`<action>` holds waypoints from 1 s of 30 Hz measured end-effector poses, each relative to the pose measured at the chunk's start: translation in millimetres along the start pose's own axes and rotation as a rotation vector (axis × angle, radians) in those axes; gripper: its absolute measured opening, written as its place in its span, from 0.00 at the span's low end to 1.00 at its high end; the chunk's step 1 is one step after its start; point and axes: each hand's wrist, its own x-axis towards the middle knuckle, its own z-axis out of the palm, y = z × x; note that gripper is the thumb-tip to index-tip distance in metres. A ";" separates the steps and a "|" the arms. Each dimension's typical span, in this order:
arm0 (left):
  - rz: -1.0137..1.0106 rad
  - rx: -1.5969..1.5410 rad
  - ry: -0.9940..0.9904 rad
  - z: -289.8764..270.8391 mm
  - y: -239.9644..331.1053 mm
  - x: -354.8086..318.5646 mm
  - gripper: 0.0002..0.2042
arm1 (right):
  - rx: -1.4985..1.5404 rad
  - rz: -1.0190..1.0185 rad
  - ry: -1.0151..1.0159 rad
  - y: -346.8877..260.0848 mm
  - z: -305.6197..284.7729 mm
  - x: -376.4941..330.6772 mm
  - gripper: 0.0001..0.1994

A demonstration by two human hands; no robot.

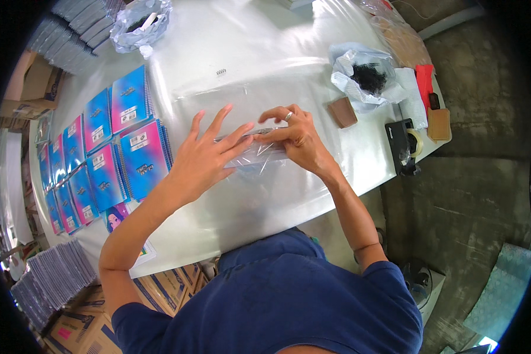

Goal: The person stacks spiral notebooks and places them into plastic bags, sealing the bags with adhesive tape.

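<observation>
I see my left hand (203,156) lying flat with the fingers spread wide, pressing down on a clear plastic sleeve (256,152) in the middle of the worktop (265,65). My right hand (295,133) is narrowed to a pinch on the sleeve's upper edge, its fingertips meeting those of the left hand; a ring shows on one finger. Whether anything is inside the sleeve I cannot tell, as it is transparent and partly under both hands.

To the left of the left hand lie overlapping rows of blue and pink spiral notebooks (109,153), just beside my forearm. At the far left corner sits a crumpled clear bag (140,26). To the right, well apart from the right hand, an open white bag holds small black pieces (369,76), with a brown block (342,112) near it and a black tape dispenser (406,144) at the worktop's right edge.
</observation>
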 end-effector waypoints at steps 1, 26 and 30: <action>0.002 0.066 0.060 4.2 4.1 -2.6 0.34 | -0.065 -0.064 0.008 2.4 -6.4 -6.5 0.23; -0.184 0.384 0.123 26.1 48.1 -8.9 0.32 | 0.991 0.676 0.726 317.9 -182.3 -418.2 0.14; -0.224 0.374 0.108 30.5 40.2 -16.6 0.31 | -0.851 1.207 0.516 289.5 -183.3 -403.5 0.10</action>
